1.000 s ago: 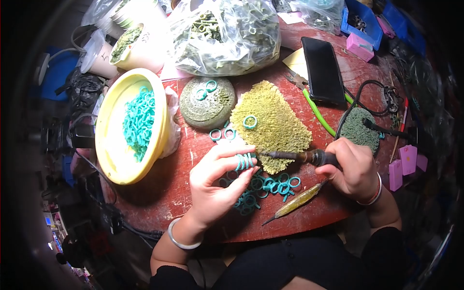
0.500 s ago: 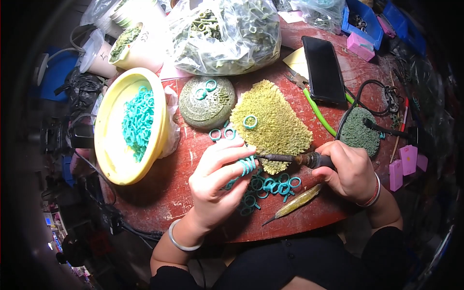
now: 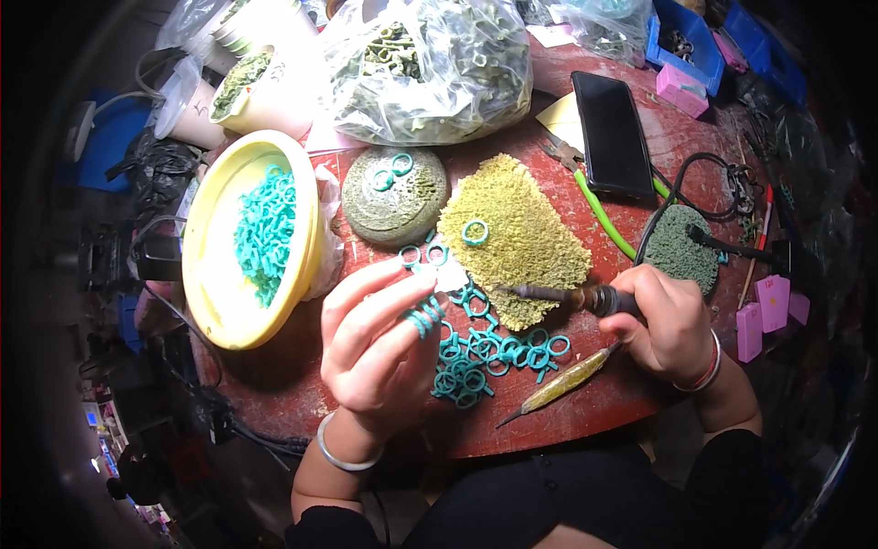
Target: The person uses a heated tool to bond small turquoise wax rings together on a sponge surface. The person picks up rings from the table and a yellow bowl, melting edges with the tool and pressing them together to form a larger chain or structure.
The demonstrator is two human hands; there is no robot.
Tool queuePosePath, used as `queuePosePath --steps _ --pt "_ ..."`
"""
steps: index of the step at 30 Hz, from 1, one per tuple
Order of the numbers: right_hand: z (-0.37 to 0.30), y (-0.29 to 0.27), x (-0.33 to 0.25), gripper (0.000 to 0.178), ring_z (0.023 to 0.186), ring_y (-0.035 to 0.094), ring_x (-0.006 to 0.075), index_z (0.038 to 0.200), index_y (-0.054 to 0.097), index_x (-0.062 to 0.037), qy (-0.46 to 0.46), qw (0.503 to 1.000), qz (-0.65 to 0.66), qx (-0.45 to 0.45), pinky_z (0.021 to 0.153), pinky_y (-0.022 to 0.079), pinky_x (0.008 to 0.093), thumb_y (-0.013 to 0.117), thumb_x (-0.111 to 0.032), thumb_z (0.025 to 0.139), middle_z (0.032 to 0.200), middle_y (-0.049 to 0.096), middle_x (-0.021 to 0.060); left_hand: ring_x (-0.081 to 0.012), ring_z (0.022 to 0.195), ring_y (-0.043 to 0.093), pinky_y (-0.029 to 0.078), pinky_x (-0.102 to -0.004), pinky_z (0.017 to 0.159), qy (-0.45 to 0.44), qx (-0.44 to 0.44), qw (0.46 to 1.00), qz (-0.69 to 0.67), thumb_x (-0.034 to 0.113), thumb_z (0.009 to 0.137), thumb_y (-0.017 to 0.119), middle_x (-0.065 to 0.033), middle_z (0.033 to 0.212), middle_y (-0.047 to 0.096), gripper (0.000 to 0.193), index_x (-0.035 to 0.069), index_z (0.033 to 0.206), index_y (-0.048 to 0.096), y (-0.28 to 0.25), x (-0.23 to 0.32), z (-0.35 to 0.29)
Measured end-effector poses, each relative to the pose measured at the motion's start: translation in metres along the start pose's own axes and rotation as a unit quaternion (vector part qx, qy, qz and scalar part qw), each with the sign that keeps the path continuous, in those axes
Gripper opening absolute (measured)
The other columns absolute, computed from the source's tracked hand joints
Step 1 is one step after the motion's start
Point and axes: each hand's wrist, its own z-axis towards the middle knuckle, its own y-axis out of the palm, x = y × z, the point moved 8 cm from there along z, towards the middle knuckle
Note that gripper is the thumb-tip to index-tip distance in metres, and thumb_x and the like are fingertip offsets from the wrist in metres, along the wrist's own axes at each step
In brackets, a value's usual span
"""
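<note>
My left hand (image 3: 377, 343) is raised over the table's front left, its fingers curled together. Several teal rings (image 3: 427, 317) sit around one of its fingers; the fingertips partly hide what else they pinch. A soldering iron (image 3: 585, 298) with a dark handle is gripped in my right hand (image 3: 675, 325), its tip pointing left over the lower part of a rough yellow pad (image 3: 512, 233). One teal ring (image 3: 475, 232) lies on that pad. Between my hands is a loose pile of teal rings (image 3: 471, 361). Just in front of the iron lies a thin tool with a yellowish handle (image 3: 565, 380).
A yellow basin (image 3: 206, 302) of teal pieces stands at left. A round stone-like block (image 3: 395, 206) bears two rings. Behind it sits a clear bag (image 3: 494, 82). At right are green-handled pliers (image 3: 599, 215), a phone (image 3: 615, 137), a green pad (image 3: 681, 247) and pink blocks (image 3: 773, 300).
My left hand has moved left and away from the iron's tip, with the rings still on its finger. More of the ring pile shows. The iron has shifted slightly right.
</note>
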Motion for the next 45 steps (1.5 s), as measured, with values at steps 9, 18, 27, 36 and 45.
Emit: queuePosePath --steps 9,18,27,36,45 --pt "-0.002 0.010 -0.002 0.038 0.064 0.066 0.0263 0.094 0.059 -0.0018 -0.019 1.000 0.005 -0.024 0.054 0.051 0.0357 0.082 -0.033 0.089 0.079 0.061 0.0092 -0.0374 0.108 0.072 0.056 -0.0468 0.098 -0.114 -0.122 0.973 -0.162 -0.009 0.072 0.079 -0.0187 0.114 0.075 0.029 -0.003 0.100 0.075 0.031 -0.017 -0.015" --pt "-0.003 0.012 -0.006 0.039 0.063 0.066 0.0230 0.094 0.059 -0.0016 -0.042 0.999 -0.007 -0.027 0.051 0.051 0.0338 0.082 -0.033 0.089 0.080 0.059 0.0076 -0.0360 0.109 0.072 0.056 -0.0463 0.100 -0.076 -0.115 0.979 -0.152 -0.009 0.073 0.079 -0.0180 0.114 0.075 0.025 -0.003 0.097 0.074 0.031 -0.012 -0.013" --pt "-0.002 0.012 -0.007 0.039 0.063 0.065 0.0237 0.093 0.059 -0.0018 -0.042 0.999 -0.009 -0.026 0.052 0.051 0.0344 0.081 -0.033 0.089 0.080 0.059 0.0078 -0.0354 0.109 0.072 0.056 -0.0462 0.101 -0.071 -0.108 0.981 -0.146 -0.009 0.072 0.078 -0.0174 0.114 0.076 0.025 -0.003 0.096 0.074 0.030 -0.012 -0.013" --pt "-0.001 0.011 -0.006 0.037 0.063 0.065 0.0253 0.092 0.060 -0.0017 -0.035 0.999 0.006 -0.034 0.053 0.051 0.0356 0.081 -0.032 0.090 0.080 0.060 0.0087 -0.0372 0.109 0.072 0.055 -0.0470 0.101 -0.075 -0.114 0.979 -0.150 -0.010 0.071 0.078 -0.0185 0.113 0.075 0.028 -0.003 0.099 0.075 0.029 -0.012 -0.014" --pt "0.001 0.000 0.011 0.033 0.061 0.064 0.0327 0.094 0.061 -0.0019 0.054 0.996 -0.068 -0.018 0.054 0.051 0.0398 0.079 -0.030 0.094 0.079 0.061 0.0129 -0.0371 0.106 0.071 0.056 -0.0474 0.096 -0.066 -0.057 0.990 -0.110 -0.009 0.074 0.079 -0.0195 0.112 0.075 0.030 -0.001 0.103 0.075 0.012 -0.010 -0.002"
